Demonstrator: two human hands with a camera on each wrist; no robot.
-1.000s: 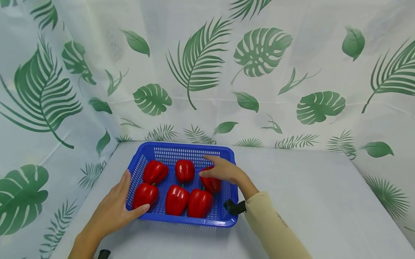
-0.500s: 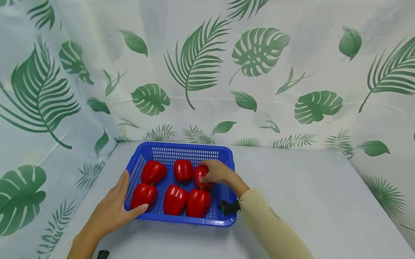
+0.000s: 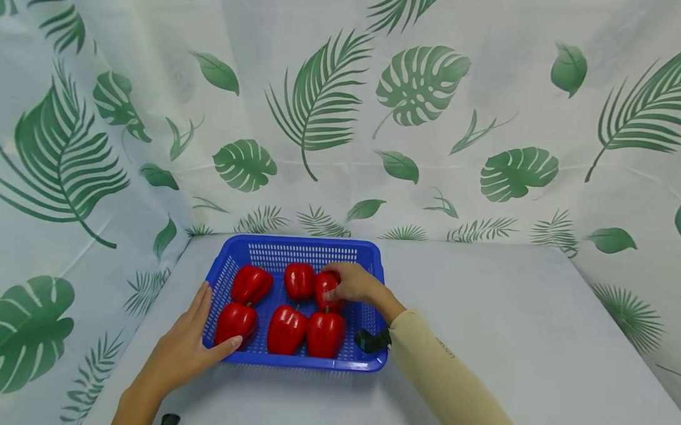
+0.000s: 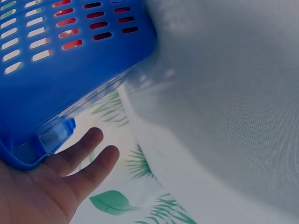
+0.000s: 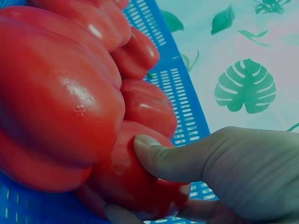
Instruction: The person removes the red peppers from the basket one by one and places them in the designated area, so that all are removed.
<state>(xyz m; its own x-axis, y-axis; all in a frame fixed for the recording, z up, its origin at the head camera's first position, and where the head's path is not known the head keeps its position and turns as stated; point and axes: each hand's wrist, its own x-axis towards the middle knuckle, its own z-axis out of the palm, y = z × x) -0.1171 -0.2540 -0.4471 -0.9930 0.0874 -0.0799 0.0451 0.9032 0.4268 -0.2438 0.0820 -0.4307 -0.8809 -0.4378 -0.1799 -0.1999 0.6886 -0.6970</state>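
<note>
A blue plastic basket holds several red bell peppers in two rows. In its back right part, my right hand grips a bell pepper. The right wrist view shows the thumb on top of this bell pepper and fingers partly hidden beneath. Next to it on the left is another bell pepper, and a third bell pepper lies in front. My left hand rests against the basket's left front corner, thumb at the front rim, with straight fingers in the left wrist view.
The basket stands toward the back left of a white table. A white curtain with green leaf prints rises behind the table and along its left side.
My right hand has come down from above the back right bell pepper and taken hold of it. That bell pepper has shifted left, close to its neighbour. The left hand stays in place.
</note>
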